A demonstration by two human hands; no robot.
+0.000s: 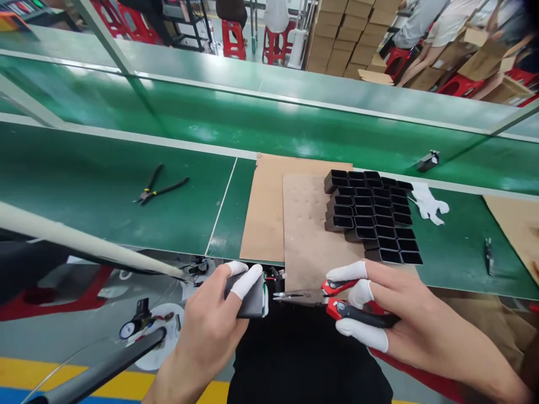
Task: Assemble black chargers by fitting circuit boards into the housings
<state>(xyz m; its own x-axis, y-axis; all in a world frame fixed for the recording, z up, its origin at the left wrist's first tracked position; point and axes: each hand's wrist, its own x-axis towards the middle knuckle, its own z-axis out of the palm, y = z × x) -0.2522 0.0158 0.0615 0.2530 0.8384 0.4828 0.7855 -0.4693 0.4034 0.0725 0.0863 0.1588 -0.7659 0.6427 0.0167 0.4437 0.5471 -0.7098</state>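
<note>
Gripping a small dark grey rectangular casing [251, 298] in left hand [210, 325], white-capped fingertips [246, 283] clamped on top. Clasping red-and-black-handled needle-nose pliers [332, 303] in right hand [404, 320], tips just beside casing, near bench edge. Beyond, stacked black rectangular sleeves [373, 216] on brown cardboard sheet [303, 235].

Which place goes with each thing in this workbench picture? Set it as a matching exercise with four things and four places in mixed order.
Things:
1. red-handled pliers
2. dark grey casing
3. black-handled pliers
4. white glove

Places:
a. lying on the green bench, far left
b. in the right hand
c. lying beside the stack of black housings
d. in the left hand

Pairs: 1-b, 2-d, 3-a, 4-c
</note>
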